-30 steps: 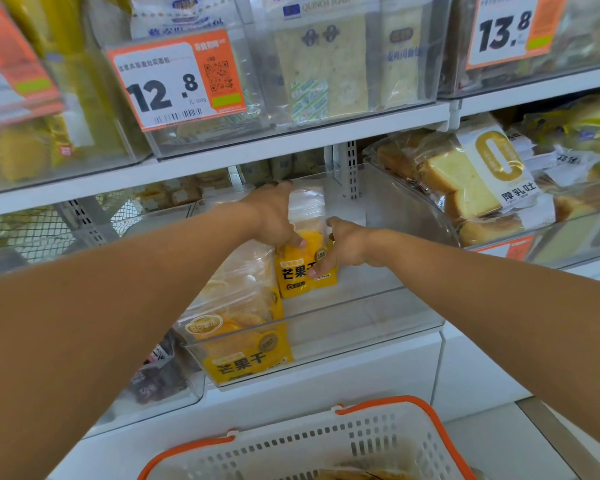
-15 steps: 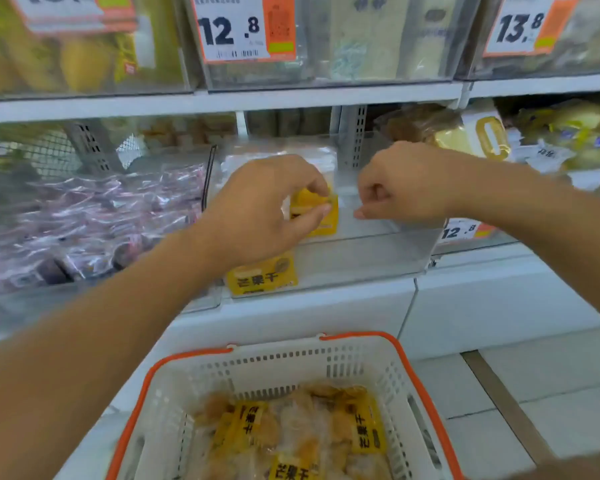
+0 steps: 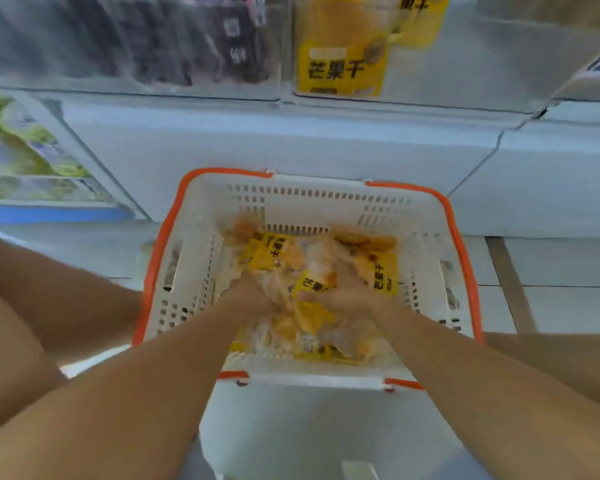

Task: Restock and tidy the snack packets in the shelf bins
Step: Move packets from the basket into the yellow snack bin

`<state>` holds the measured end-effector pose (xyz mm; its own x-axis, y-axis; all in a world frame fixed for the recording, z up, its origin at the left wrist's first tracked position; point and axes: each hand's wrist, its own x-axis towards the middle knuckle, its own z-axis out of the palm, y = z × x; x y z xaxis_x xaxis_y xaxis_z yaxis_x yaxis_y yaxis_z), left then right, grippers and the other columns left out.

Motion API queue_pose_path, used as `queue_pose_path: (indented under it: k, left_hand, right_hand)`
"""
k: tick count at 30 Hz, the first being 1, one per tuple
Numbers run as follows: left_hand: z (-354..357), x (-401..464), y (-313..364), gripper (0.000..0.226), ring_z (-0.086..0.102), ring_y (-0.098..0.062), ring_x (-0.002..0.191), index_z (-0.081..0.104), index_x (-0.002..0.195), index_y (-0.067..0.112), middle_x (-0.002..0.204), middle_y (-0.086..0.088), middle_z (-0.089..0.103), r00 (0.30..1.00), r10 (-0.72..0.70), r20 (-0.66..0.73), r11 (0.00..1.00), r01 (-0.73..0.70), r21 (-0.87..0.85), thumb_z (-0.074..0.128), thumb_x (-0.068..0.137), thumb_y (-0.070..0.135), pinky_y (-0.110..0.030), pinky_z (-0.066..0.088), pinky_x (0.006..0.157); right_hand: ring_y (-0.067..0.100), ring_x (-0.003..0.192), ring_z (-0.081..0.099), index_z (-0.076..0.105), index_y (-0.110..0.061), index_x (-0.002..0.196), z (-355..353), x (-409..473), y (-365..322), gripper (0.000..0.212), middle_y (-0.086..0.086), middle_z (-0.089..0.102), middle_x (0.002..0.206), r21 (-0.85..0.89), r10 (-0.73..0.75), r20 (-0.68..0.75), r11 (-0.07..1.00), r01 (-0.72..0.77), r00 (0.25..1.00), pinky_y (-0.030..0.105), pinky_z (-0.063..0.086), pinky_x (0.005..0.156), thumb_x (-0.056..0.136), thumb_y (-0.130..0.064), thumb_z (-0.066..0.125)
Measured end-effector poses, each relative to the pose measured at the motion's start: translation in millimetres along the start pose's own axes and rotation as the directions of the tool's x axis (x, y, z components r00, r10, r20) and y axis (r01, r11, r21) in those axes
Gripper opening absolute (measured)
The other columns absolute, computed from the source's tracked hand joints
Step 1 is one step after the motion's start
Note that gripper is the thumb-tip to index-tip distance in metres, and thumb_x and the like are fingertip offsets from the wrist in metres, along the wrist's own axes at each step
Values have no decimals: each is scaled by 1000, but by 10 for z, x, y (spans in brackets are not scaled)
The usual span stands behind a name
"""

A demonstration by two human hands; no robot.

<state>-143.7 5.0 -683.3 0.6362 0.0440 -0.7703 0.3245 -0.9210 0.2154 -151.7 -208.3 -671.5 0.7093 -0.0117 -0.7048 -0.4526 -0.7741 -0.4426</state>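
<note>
Several mango packets (image 3: 312, 289) sit heaped in the white basket (image 3: 426, 237) on the floor below the shelf bin (image 3: 447, 64), both hands down in the pile. Right hand (image 3: 347, 292) looks pinched on a packet; left hand (image 3: 253, 299) is too blurry to tell. These look light, crinkly and slippery, so probably best grabbed by the stiff label end.

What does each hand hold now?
Left hand: in the basket among packets, grip unclear.
Right hand: grips a yellow packet.
</note>
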Motion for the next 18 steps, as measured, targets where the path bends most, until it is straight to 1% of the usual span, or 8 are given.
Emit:
queue_pose_path:
  k: [2, 4, 7, 9, 11, 13, 16, 18]
  left_hand:
    - [94, 101, 17, 150, 33, -37, 141, 0, 156, 10, 157, -17, 21, 992, -119, 33, 985, 123, -120, 82, 48, 75, -42, 42, 105]
    - [124, 211, -5, 154, 22, -42, 145, -9, 155, 6, 159, -23, 13, 971, -230, 61, 953, 237, -186, 85, 50, 69, -48, 33, 114]
    - [127, 278, -22, 128, 29, -37, 142, -3, 155, 1, 154, -22, 25, 946, -320, 56, 921, 325, -216, 79, 73, 55, -41, 35, 110]
    - [81, 242, 20, 98, 31, -37, 139, 2, 155, 3, 155, -20, 22, 936, -349, -47, 914, 329, -236, 59, 91, 49, -36, 38, 106]
    - [68, 260, 50, 80, 36, -37, 133, 13, 153, 3, 153, -17, 23, 941, -318, -119, 930, 285, -230, 54, 94, 40, -35, 44, 102]
    - [134, 360, 14, 83, 47, -33, 124, 27, 146, 4, 140, -16, 41, 949, -316, -26, 907, 293, -302, 69, 83, 38, -39, 51, 99]
    - [103, 341, 23, 70, 68, -24, 86, 54, 123, 8, 104, -10, 65, 969, -246, 36, 881, 239, -409, 79, 61, 27, -39, 62, 71]
    - [85, 361, -23, 64, 64, -23, 88, 50, 125, 17, 118, -8, 58, 989, -140, -43, 967, 127, -219, 77, 70, 32, -32, 58, 59]
  right_hand:
    - [32, 149, 24, 10, -33, 157, 93, 39, -19, 138, -4, 6, 165, 173, 111, -128, 981, -88, 985, 50, 38, 113, 48, -90, 72]
    - [33, 142, 35, 15, -27, 156, 110, 131, -47, 131, 3, 16, 160, 220, 190, -224, 965, -141, 956, 45, 47, 105, 55, -68, 87]
    - [34, 136, 42, 21, -22, 155, 118, 263, -98, 132, 9, 27, 156, 238, 311, -209, 936, -260, 927, 43, 55, 92, 51, -53, 96]
    - [35, 124, 55, 28, -24, 152, 161, 332, -106, 132, 9, 44, 147, 278, 317, -180, 925, -261, 931, 45, 61, 68, 44, -50, 99]
    - [36, 108, 66, 34, -26, 150, 182, 388, -129, 129, 11, 58, 136, 366, 295, -99, 899, -241, 950, 45, 59, 51, 41, -38, 102]
    - [34, 92, 72, 40, -23, 148, 144, 376, -185, 119, 15, 67, 122, 434, 277, 0, 866, -249, 961, 41, 59, 52, 47, -23, 102]
    - [28, 84, 75, 55, -12, 120, 48, 288, -278, 71, 13, 73, 106, 434, 252, 114, 858, -276, 961, 41, 63, 62, 62, -10, 96]
    - [28, 89, 74, 60, -6, 119, 30, 204, -313, 58, 12, 70, 109, 424, 266, 240, 836, -347, 934, 44, 64, 73, 71, -14, 91]
